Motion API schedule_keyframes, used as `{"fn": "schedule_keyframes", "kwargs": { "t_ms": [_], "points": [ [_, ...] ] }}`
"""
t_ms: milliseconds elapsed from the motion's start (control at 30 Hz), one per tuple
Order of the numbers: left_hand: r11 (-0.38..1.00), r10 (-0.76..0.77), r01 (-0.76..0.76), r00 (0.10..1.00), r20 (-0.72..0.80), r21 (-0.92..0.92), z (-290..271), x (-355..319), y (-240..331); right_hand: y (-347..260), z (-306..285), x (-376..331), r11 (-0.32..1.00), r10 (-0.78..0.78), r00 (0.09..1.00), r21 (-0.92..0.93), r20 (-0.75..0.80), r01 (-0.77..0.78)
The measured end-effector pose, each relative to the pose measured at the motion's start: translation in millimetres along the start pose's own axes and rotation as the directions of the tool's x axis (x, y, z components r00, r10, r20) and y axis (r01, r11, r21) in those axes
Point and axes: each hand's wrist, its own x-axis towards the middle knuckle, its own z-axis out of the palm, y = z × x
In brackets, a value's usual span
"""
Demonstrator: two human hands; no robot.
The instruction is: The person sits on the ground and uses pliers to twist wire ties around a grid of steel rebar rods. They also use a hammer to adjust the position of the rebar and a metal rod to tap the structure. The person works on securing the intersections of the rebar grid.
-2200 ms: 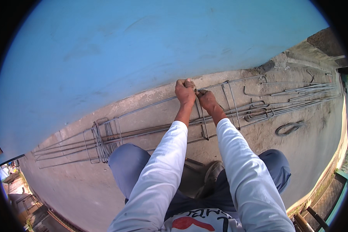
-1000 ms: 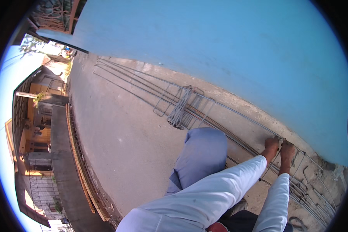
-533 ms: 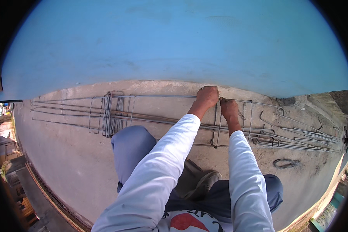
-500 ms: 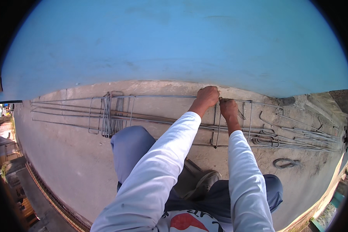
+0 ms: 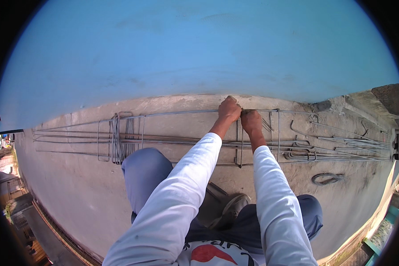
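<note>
My left hand is closed at the far long bar of a rebar cage, beside an upright stirrup. Right next to it, my right hand is also closed, just below the same far steel bar. The knuckles hide what either hand grips. Thin wire ends show just right of my right hand; whether it holds them I cannot tell. Another rectangular stirrup stands to the right on the cage.
Bunched stirrups hang around the bars at left. Several loose hooked rods lie at right, with a coil of wire nearer me. A blue wall runs along the far side of the concrete floor. My knees are bent close to the cage.
The view has shifted slightly, so the cage and both hands appear a little further left. Both hands remain closed and close together at the same stirrup.
</note>
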Motion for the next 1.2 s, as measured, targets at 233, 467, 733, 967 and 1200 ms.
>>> {"fn": "schedule_keyframes", "kwargs": {
  "t_ms": [233, 467, 733, 967, 1200],
  "points": [
    [0.894, 0.107, -0.122, 0.992, -0.06, -0.432, 7, -9, -13, 4, 1, 3, 1.0, -0.012, 1.0, 0.014, -0.023, 0.012],
    [0.9, 0.042, -0.002, 0.996, 0.082, -0.437, 2, -5, -3, 12, 0, 6, 1.0, -0.018, 1.0, -0.01, 0.007, 0.018],
    [0.973, 0.103, -0.115, 0.992, -0.071, -0.201, 9, 3, -26, -7, -2, -4, 0.998, -0.05, 0.993, -0.023, 0.107, 0.053],
    [0.958, 0.179, -0.201, 0.976, -0.121, -0.206, 24, 0, -14, 25, -4, 13, 0.94, -0.257, 0.952, -0.188, 0.165, 0.286],
    [0.911, 0.33, -0.35, 0.936, -0.126, -0.216, 10, -13, -13, -18, -80, 48, 0.556, -0.35, 0.637, -0.395, 0.687, 0.731]
  ]
}}
